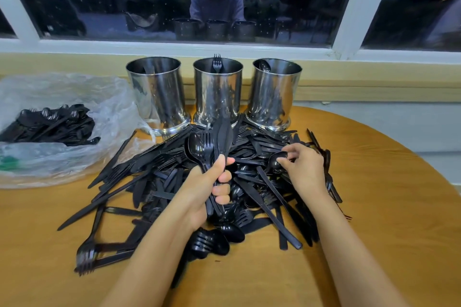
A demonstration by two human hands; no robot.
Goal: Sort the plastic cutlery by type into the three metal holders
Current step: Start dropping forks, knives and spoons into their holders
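Note:
A big heap of black plastic cutlery (pixel 159 182) covers the middle of the round wooden table (pixel 374 194). My left hand (pixel 212 187) grips an upright bunch of cutlery (pixel 212 144): a spoon, a fork and knives. My right hand (pixel 303 167) pinches the bowl of a black spoon (pixel 275 161) lying on the heap. Three metal holders stand in a row behind the heap: the left holder (pixel 157 95), the middle holder (pixel 217 92) with a fork sticking up, and the right holder (pixel 274 92) with a spoon inside.
A clear plastic bag (pixel 74 117) with more black cutlery lies at the table's left. A wall ledge and a dark window run behind the holders. Bare wood shows at the table's right and front.

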